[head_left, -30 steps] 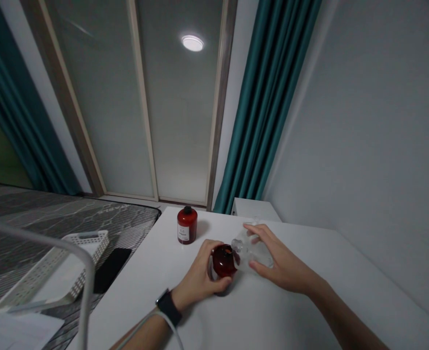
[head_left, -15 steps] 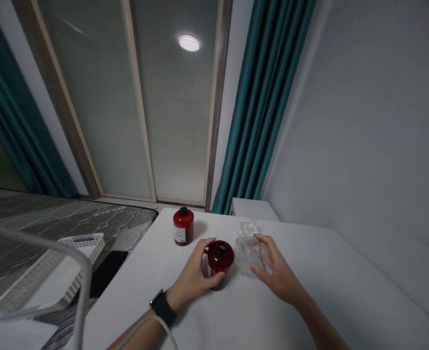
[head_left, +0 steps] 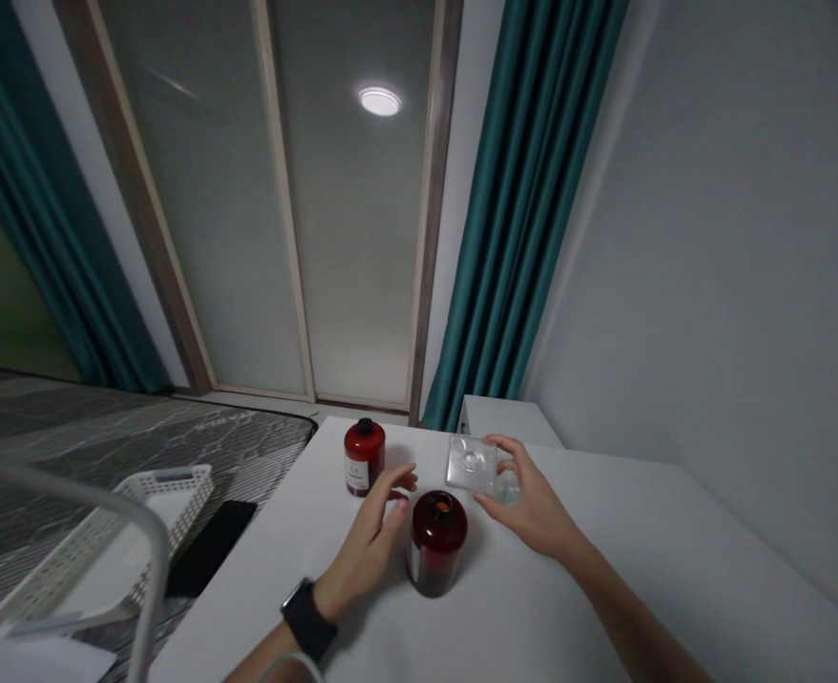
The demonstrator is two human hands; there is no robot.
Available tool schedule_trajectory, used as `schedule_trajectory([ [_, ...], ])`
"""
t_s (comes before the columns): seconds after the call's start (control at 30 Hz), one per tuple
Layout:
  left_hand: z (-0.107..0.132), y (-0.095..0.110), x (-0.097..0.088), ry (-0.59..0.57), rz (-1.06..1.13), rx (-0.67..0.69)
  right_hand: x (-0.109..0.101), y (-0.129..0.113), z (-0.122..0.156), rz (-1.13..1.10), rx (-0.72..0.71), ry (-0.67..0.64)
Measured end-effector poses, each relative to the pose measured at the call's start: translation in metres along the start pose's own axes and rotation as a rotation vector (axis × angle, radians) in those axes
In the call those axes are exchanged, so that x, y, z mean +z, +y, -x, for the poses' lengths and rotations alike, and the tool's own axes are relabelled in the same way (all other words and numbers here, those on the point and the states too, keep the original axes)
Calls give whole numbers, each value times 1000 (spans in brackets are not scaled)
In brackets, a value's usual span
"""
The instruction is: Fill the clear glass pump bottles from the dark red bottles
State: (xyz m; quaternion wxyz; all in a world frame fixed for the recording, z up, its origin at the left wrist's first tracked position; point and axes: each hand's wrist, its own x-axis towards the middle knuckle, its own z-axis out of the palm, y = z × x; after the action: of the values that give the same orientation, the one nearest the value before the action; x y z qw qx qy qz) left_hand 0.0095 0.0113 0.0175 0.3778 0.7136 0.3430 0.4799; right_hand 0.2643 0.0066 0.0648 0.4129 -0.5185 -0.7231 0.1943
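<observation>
A dark red bottle (head_left: 437,541) stands upright on the white table (head_left: 604,588), its cap off and its mouth showing. My left hand (head_left: 368,545) is just left of it with the fingers stretched out, off the bottle. My right hand (head_left: 529,503) holds a clear plastic pouch (head_left: 474,465) upright behind the bottle, fingers pinched on its right side. A second, smaller red bottle (head_left: 363,456) with a black cap and a white label stands at the table's far left. A dark watch sits on my left wrist.
Left of the table lies a grey patterned mattress (head_left: 105,446) with a white perforated basket (head_left: 105,541) and a black phone (head_left: 209,558). A white rail (head_left: 105,503) curves across the near left. Teal curtains (head_left: 525,218) and a small white cabinet (head_left: 508,417) stand behind the table.
My left hand has let go of the open red bottle and opened beside it. My right hand has raised the clear pouch upright and moved it back from the bottle's mouth.
</observation>
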Motion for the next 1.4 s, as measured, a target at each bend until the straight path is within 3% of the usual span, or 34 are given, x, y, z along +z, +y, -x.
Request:
schedule_trajectory([
  [0.2, -29, 17, -15, 77, -4, 77, 22, -2, -28, -47, -168, -8],
  [0.33, -53, 28, -28, 73, -81, 47, 32, 0, -35, -90, -172, -5],
  [0.43, -68, 30, -34, -46, -91, -18, 31, 1, -36, -95, -200, -25],
  [0.57, -83, 26, -36, -344, -43, -93, 22, -2, -35, -116, -229, -50],
  [0.63, -89, 26, -35, -400, -60, -94, 19, -3, -34, -113, -236, -47],
  [0.83, -100, 32, -35, -457, -76, -32, 16, -3, -34, -68, -307, -23],
  [1.0, -102, 37, -40, -445, -93, -19, 11, -7, -29, 17, -307, -102],
  [1.2, -102, 39, -52, -529, -42, -70, -10, -19, -25, 34, -187, 35],
  [1.27, -102, 41, -55, -531, -31, -72, -20, -25, -23, 75, -127, -129],
  [1.33, -102, 43, -58, -529, -25, -75, -26, -31, -20, 96, -138, -343],
  [1.4, -102, 46, -61, -529, -31, -79, -26, -37, -17, 98, -173, -476],
])
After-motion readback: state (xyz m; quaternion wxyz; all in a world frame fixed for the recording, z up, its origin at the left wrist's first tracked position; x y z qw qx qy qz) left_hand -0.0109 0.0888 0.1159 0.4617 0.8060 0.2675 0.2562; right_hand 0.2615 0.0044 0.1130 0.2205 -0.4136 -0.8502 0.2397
